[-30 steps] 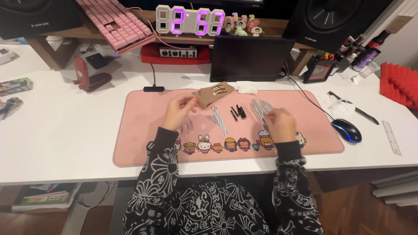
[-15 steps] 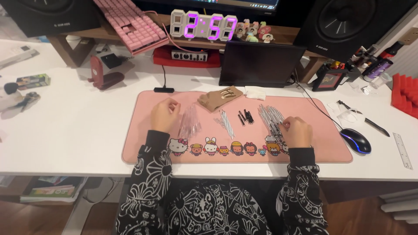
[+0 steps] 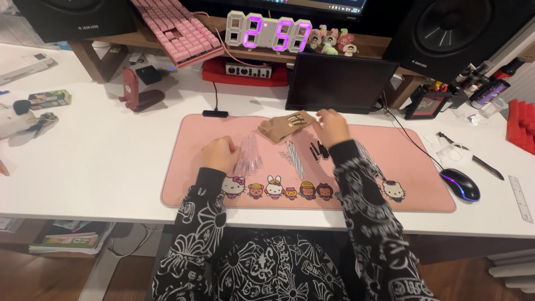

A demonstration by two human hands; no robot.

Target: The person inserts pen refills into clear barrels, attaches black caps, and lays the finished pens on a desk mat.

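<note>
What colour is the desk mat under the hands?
Pink, with a row of small cartoon figures along its near edge; the desk mat shows in the head view.

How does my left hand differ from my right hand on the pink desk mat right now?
The left hand is curled loosely, resting on the pink desk mat beside a clear plastic sleeve bundle; the right hand reaches farther forward, by the tan cardboard packet. The left sits nearer the body, the right nearer the dark screen. Both wear black patterned sleeves.

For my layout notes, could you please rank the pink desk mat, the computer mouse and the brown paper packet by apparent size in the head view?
1. Pink desk mat, clearly largest.
2. Brown paper packet.
3. Computer mouse, only slightly smaller than the packet.
</note>
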